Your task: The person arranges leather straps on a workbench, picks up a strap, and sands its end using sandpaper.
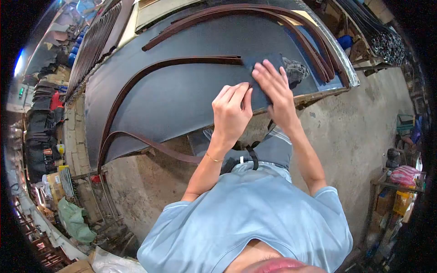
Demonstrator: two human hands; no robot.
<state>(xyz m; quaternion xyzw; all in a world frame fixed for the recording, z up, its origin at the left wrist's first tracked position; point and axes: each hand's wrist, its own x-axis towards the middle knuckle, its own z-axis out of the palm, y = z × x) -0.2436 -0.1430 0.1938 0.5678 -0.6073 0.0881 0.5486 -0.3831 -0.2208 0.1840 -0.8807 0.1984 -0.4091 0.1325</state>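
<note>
A long brown strap curves over the dark table, with its far end just above my left hand. A lower length of it hangs off the table's front edge towards my body. My left hand is closed in a pinch over the table's front part; a small dark bit shows at its fingertips, too small to name. Beside it on the right, my right hand has its fingers stretched out over a dark cloth-like piece. A crumpled dark rag lies right of that hand.
More brown straps arc across the back and right of the table, some over a blue sheet. Dark strips hang at the left. A rack with bags stands at the right, and a green sack lies lower left.
</note>
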